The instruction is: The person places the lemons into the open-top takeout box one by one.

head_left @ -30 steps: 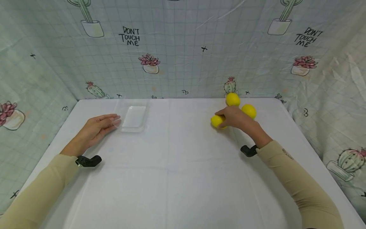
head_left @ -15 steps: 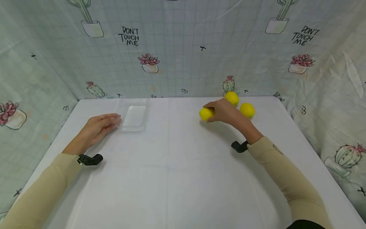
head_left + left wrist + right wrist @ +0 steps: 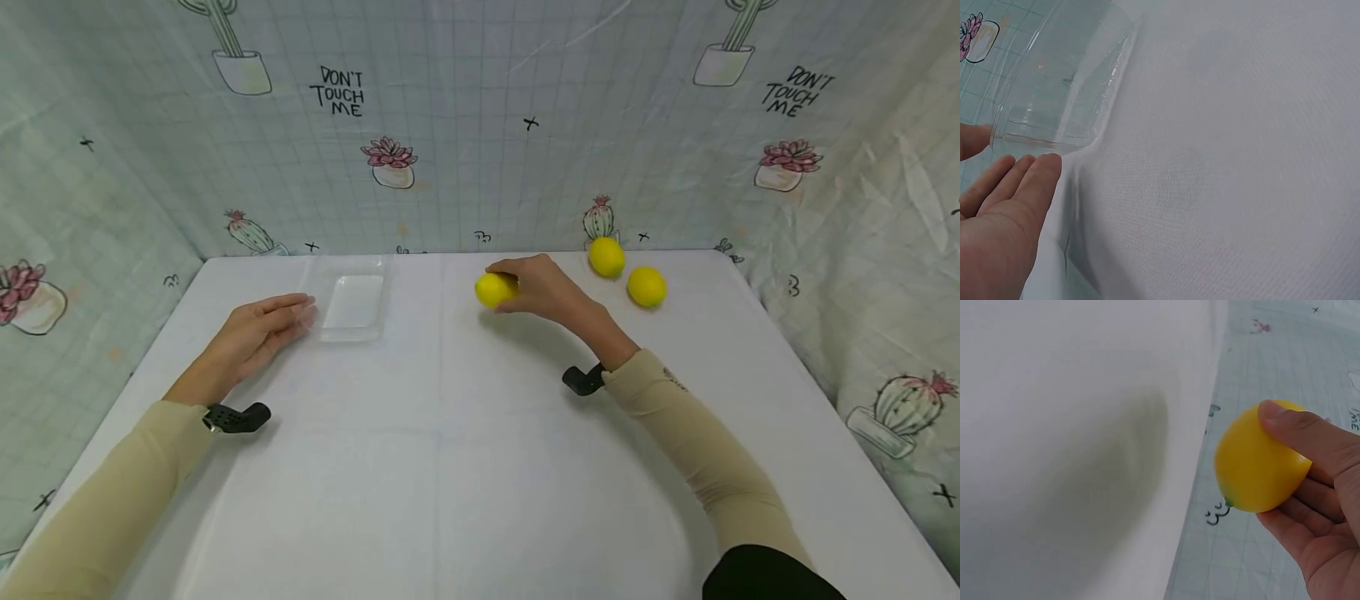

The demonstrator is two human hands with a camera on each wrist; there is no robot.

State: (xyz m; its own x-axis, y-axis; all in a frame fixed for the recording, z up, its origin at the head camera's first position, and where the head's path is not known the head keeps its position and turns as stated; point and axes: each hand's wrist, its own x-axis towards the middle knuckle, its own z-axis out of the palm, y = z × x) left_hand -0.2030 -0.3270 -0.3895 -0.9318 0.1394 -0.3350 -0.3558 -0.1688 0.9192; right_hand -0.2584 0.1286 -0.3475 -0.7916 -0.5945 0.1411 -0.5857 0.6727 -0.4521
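The right hand [image 3: 543,289] grips the lemon [image 3: 495,290] above the surface [image 3: 450,467], near the far edge; it is probably light and slick, best held round its middle. The left hand [image 3: 258,336], fingers straight, touches the box [image 3: 356,304] near the far left corner, which likely flexes.

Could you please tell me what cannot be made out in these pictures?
- Right wrist view: part of the yellow, lemon-shaped fruit, hidden by the right hand.
- Left wrist view: the upper part of the clear, rectangular plastic container, cut off by the top edge.
- Left wrist view: the thumb base of the left hand, cut off by the left edge.
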